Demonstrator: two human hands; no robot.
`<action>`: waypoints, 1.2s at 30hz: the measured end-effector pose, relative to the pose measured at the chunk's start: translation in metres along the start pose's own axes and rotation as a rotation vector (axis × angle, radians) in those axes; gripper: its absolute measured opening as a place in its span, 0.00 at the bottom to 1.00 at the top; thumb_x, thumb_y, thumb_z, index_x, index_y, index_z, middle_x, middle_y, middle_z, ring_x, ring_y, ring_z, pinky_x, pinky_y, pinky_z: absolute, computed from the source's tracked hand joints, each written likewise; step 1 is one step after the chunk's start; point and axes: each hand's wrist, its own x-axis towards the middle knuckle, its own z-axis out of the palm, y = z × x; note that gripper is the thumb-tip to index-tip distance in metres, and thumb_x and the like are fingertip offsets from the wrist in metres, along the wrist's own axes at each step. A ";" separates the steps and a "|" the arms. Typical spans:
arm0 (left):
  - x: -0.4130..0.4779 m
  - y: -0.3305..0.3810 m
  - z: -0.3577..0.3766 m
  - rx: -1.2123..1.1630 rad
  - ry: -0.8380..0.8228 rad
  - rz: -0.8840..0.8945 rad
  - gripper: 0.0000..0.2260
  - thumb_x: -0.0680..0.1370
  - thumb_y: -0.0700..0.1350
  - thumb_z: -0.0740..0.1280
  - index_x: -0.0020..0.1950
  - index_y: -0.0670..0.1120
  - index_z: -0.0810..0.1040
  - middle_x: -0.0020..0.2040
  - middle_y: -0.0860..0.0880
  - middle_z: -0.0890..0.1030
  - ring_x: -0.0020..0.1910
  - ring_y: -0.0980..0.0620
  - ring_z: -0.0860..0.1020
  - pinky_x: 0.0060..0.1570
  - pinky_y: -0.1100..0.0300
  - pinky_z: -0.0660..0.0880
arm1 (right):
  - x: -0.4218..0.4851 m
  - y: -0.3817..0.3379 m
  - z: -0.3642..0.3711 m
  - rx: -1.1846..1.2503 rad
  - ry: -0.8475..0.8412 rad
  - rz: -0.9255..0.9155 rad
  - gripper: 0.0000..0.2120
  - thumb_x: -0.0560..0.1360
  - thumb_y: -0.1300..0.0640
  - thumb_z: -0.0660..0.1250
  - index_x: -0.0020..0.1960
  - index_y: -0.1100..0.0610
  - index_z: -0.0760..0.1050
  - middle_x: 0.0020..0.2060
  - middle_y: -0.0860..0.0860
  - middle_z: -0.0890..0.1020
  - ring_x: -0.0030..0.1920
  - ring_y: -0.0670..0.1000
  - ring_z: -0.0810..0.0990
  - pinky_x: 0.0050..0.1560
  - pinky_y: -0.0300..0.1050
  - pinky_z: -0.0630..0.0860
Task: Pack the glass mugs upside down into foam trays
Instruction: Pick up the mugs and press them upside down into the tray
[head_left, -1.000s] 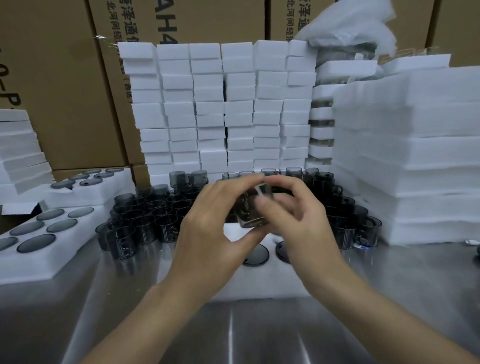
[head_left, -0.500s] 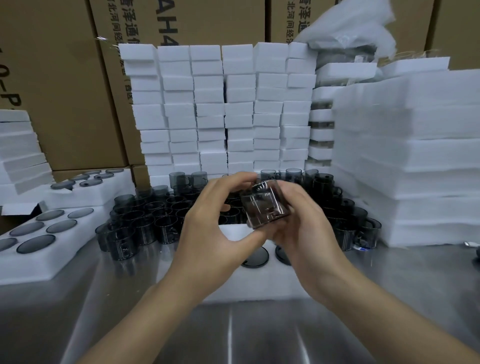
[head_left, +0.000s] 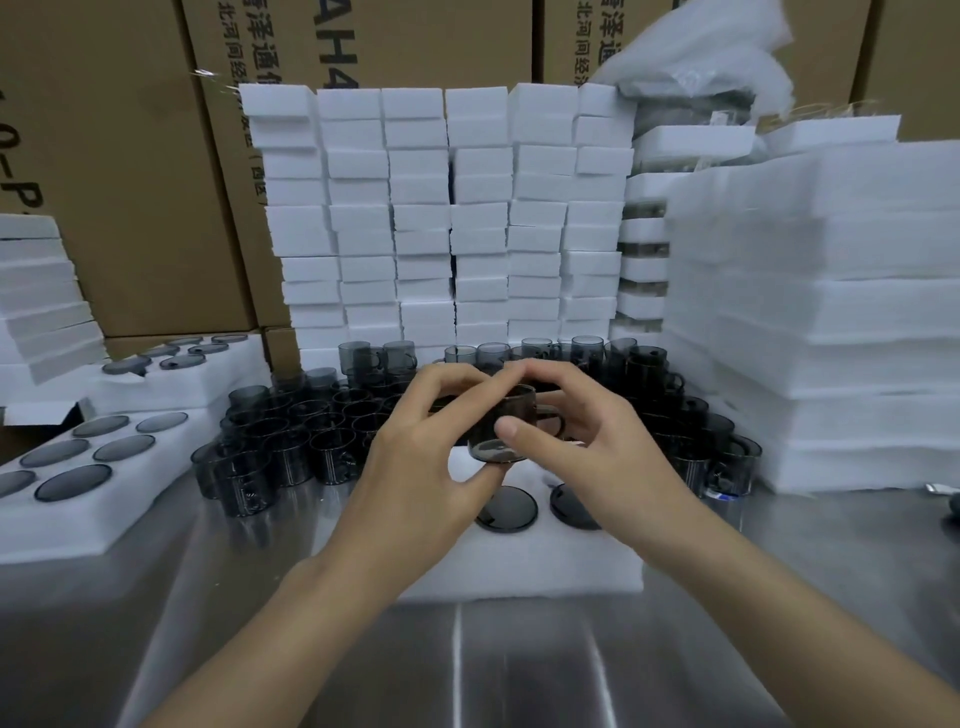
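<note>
I hold one smoky grey glass mug (head_left: 506, 423) above the middle foam tray (head_left: 524, 564), its handle pointing right. My left hand (head_left: 431, 462) grips it from the left, thumb under its lower rim and fingers over the top. My right hand (head_left: 587, 441) grips it from the right, thumb across its front. Two upturned mug bottoms (head_left: 506, 509) show as dark discs in the tray's sockets below. A crowd of loose grey mugs (head_left: 291, 431) stands behind the tray.
A filled foam tray (head_left: 83, 488) lies at the left, another one (head_left: 171, 369) behind it. Stacked white foam blocks (head_left: 441, 218) and foam trays (head_left: 821, 312) wall the back and right. Cardboard boxes (head_left: 119, 171) stand behind. The steel table (head_left: 467, 660) runs to the front.
The mug has been turned in my hands and lowered slightly toward the tray; its handle now points right. Both hands kept their hold.
</note>
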 end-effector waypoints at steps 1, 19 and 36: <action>0.000 -0.003 0.001 -0.003 -0.022 -0.017 0.36 0.75 0.38 0.80 0.81 0.56 0.73 0.66 0.57 0.73 0.69 0.55 0.76 0.68 0.58 0.76 | 0.001 0.004 -0.001 -0.002 0.006 -0.003 0.11 0.80 0.56 0.76 0.60 0.45 0.83 0.49 0.45 0.88 0.49 0.46 0.86 0.50 0.38 0.79; 0.001 -0.028 -0.012 0.250 -0.654 -0.613 0.13 0.83 0.62 0.66 0.54 0.56 0.85 0.71 0.55 0.69 0.71 0.50 0.73 0.64 0.58 0.66 | 0.008 0.043 -0.019 -0.538 0.136 0.010 0.09 0.76 0.35 0.71 0.46 0.40 0.83 0.42 0.39 0.85 0.48 0.43 0.82 0.49 0.46 0.79; 0.003 -0.020 -0.023 0.161 -0.731 -0.535 0.16 0.79 0.68 0.68 0.52 0.59 0.87 0.65 0.63 0.69 0.65 0.63 0.66 0.61 0.59 0.62 | 0.008 0.036 -0.017 -0.700 0.004 0.103 0.15 0.75 0.33 0.72 0.43 0.44 0.78 0.41 0.42 0.82 0.47 0.41 0.81 0.51 0.54 0.81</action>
